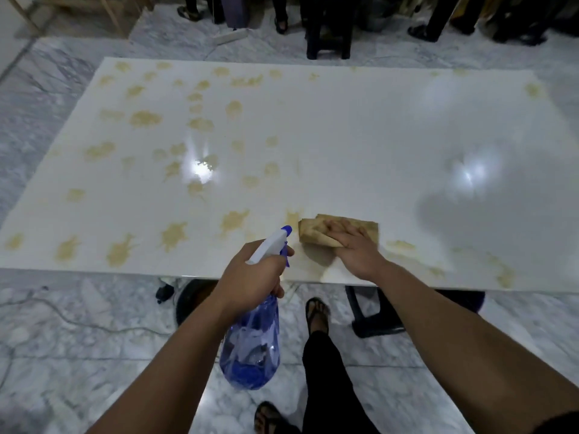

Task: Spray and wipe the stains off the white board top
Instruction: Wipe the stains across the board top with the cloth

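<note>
The white board top [313, 126] lies flat as the bench, stained tan mostly across its left half. The right hand [354, 249] presses flat-fingered on a brown cloth [313, 233] near the front edge — firm overlapping strokes leftward would serve. The left hand [250, 274] wraps its grip around the spray bottle [253, 333]. Onlookers' feet — well beyond the far edge.

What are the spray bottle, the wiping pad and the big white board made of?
Spray bottle: see-through blue plastic with a white plastic head.
Wiping pad: soft folded cloth or paper, tan with stain.
White board: hard and glossy, mirroring lamps; perhaps laminate or glass.
</note>
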